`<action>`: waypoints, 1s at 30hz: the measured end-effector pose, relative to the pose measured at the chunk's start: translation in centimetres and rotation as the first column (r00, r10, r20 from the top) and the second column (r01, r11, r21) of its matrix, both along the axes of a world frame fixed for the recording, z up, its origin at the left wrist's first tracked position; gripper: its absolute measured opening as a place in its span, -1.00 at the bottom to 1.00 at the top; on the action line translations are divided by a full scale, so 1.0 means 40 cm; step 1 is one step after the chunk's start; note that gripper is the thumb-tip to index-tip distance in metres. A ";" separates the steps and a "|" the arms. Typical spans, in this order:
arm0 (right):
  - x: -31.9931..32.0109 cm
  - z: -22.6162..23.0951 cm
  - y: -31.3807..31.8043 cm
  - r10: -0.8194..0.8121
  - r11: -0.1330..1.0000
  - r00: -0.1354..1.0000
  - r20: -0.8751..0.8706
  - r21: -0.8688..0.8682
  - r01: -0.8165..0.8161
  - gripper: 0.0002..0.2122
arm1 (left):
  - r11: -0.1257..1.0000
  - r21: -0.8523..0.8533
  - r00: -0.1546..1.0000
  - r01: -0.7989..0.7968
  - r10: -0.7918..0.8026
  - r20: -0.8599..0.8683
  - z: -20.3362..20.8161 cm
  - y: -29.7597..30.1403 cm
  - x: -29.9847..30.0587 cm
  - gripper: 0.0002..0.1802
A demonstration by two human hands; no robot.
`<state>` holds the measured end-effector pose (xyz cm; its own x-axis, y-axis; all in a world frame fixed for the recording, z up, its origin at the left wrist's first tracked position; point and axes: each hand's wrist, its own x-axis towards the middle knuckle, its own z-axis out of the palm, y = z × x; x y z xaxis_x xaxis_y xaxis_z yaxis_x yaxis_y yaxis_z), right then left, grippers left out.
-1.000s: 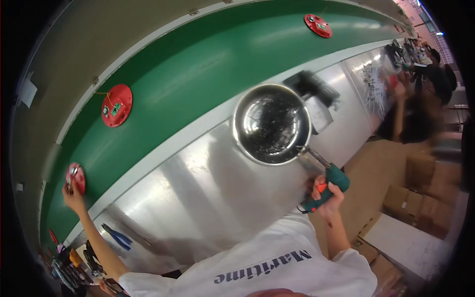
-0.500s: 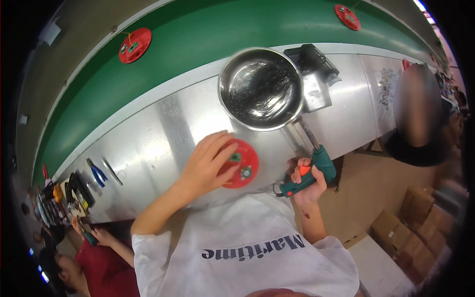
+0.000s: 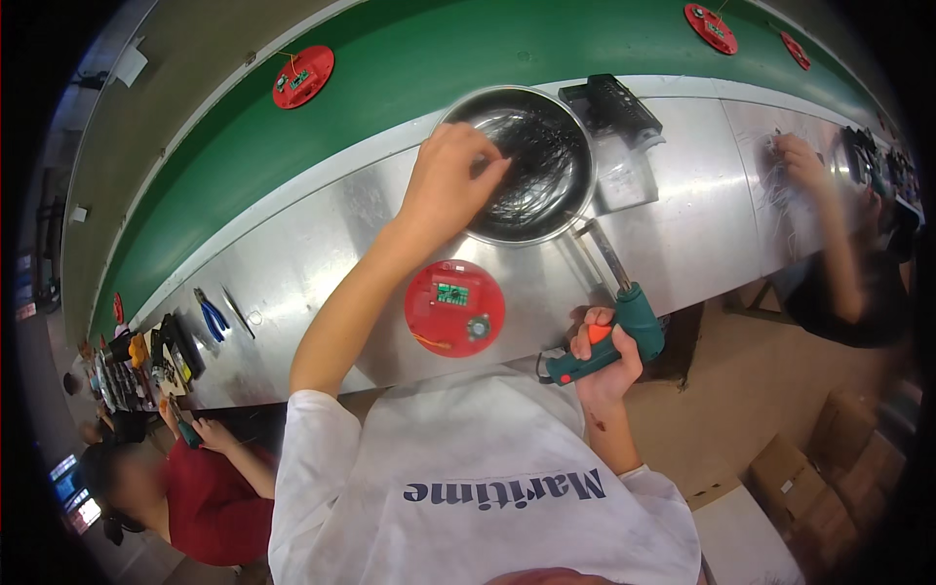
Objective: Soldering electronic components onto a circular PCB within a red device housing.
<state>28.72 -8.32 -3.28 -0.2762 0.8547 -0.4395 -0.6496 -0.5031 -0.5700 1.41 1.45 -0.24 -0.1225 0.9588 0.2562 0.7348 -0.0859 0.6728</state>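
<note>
My left hand (image 3: 450,183) reaches over the near-left rim of a round steel bowl (image 3: 587,185). Its thumb and fingertips are pinched together above thin dark strands (image 3: 536,161) in the bowl; whatever they hold is too small to make out. On the bench below that forearm lies a red round disc (image 3: 429,317) bearing a small green circuit board (image 3: 452,294), a round metallic part and a yellow wire. My right hand (image 3: 606,363) grips a green soldering gun (image 3: 639,327) with an orange trigger. Its metal barrel points up toward the bowl's near-right edge.
A black slotted holder (image 3: 624,105) stands on the metal bench right of the bowl. Blue-handled pliers (image 3: 210,317) and tweezers (image 3: 239,312) lie left. Red discs (image 3: 304,76) sit on the green strip behind. Co-workers are at both sides, one hand (image 3: 801,161) reaching in from the right.
My left hand has left the red disc and moved up over the bowl, its fingers now pinched. My right hand keeps holding the soldering gun. The right-hand co-worker's arm now reaches onto the bench.
</note>
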 end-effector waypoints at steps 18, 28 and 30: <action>-0.062 0.085 -0.023 0.213 0.967 0.959 0.186 0.100 -0.234 -0.76 | 0.943 0.330 0.996 -0.050 0.022 0.088 0.123 -0.428 0.135 -0.73; -0.150 0.086 -0.021 0.376 0.912 0.906 0.192 0.094 -0.399 -0.71 | 0.933 0.304 0.963 -0.192 0.120 0.241 0.001 -0.521 0.178 -0.75; -0.154 0.075 -0.029 0.346 0.921 0.909 0.231 0.104 -0.376 -0.70 | 0.933 0.286 0.958 -0.217 0.148 0.244 -0.005 -0.528 0.185 -0.75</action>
<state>22.55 -9.47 -0.27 -0.4949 0.7712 -0.4003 -0.3006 -0.5842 -0.7539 8.82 -19.69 -0.45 -0.3728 0.7930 0.4819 0.5983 -0.1916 0.7781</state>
